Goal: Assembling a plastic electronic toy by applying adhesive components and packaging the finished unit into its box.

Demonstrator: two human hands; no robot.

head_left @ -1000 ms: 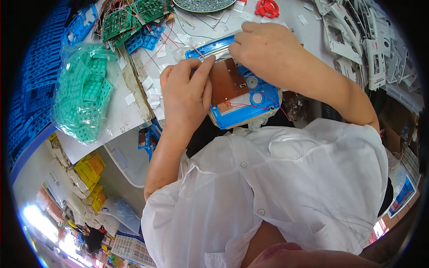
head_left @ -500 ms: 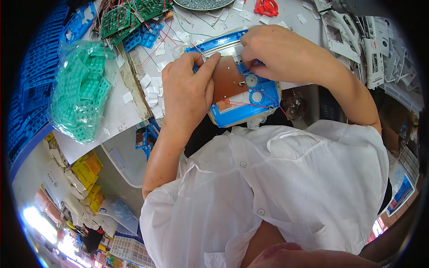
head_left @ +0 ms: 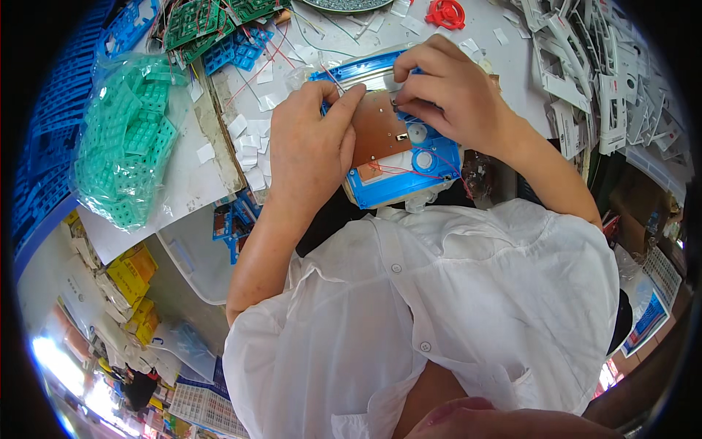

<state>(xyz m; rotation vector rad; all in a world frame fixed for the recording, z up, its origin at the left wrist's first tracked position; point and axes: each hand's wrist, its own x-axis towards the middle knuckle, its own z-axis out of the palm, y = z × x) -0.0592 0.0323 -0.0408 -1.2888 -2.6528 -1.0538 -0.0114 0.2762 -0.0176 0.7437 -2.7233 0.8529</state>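
Note:
A blue plastic casing (head_left: 384,193) rests at the table's front edge, with a brown circuit board (head_left: 379,130) lying over its middle. My left hand (head_left: 311,139) grips the board's left edge, thumb along its upper left corner; the other fingers curl partly out of sight. At the board's upper right corner is my right hand (head_left: 459,91), its fingers bent in a pinch. Whatever lies between those fingertips is too small to make out. Thin red wires (head_left: 447,175) run from the board across the casing, past a white disc (head_left: 417,132) and a round ring.
White paper pieces (head_left: 252,150) lie scattered left of the casing. Beyond them sits a bag of green keypads (head_left: 139,132). Green circuit boards (head_left: 194,29) with loose wires are piled at the far left, a red plastic part (head_left: 444,13) at the back, white plastic frames (head_left: 563,66) at right.
My right hand has turned and drawn back slightly to the right, its fingertips now at the board's upper right corner. The left hand keeps its hold on the board.

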